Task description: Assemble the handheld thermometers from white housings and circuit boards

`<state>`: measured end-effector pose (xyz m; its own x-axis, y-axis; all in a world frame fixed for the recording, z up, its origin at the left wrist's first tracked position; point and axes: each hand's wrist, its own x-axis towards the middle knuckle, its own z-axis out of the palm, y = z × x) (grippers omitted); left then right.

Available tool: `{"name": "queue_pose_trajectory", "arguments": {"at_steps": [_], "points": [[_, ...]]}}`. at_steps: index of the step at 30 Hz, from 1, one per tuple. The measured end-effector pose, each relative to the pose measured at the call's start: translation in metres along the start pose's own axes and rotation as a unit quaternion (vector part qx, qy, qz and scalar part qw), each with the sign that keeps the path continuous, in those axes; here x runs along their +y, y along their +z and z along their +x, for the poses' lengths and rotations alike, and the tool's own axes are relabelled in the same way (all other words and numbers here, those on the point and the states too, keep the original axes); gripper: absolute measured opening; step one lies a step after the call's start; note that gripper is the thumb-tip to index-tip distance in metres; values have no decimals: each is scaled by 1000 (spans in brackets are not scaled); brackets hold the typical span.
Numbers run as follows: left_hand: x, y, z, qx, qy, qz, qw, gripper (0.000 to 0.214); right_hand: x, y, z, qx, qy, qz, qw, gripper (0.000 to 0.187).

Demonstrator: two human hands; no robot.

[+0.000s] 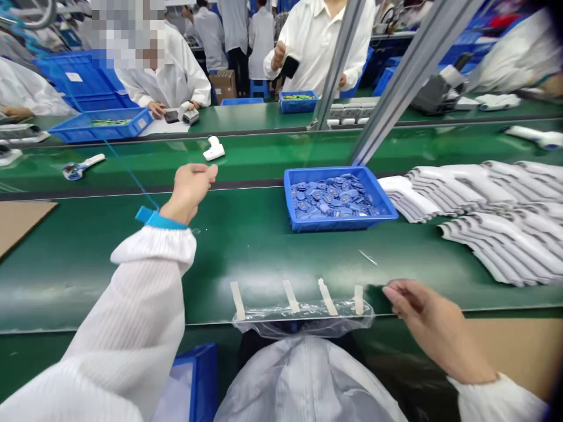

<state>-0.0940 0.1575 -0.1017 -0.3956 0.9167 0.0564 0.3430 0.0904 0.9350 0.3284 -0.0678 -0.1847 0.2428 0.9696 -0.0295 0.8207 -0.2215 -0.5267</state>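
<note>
Head view is looking down a green counter (246,264) with two bare hands above it. The left hand (189,190) is hanging at centre-left, its fingers bunched and nothing visible in them, though I cannot tell how tightly they are closed. A blue wristband (162,219) is circling that wrist. The right hand (433,328) is reaching in at lower right, fingers together and empty, just beside the counter's front edge. One blue tray (294,199) is sitting at centre, between the hands and well above the right one, piled with many small blue parts (332,198). Right of it, three groups of stacked white plastic shells (505,240) are lying touching one another. Four tape strips (291,296) are holding one clear plastic bag (303,319) along the front edge. Two loose white devices (214,148) are lying on the belt beyond. Across the frame's top, two co-workers (171,82) are handling items.
</note>
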Motion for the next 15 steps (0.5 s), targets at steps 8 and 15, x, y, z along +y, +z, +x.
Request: {"name": "queue_pose_trajectory", "arguments": {"at_steps": [8,15], "points": [[-26,-12,-119,-150,-7,-47,988,45,-48,18,46,40,-42,12,998,30],[-60,-43,-210,-332,-47,-15,942,49,-115,73,-62,-195,-119,80,970,12]]}}
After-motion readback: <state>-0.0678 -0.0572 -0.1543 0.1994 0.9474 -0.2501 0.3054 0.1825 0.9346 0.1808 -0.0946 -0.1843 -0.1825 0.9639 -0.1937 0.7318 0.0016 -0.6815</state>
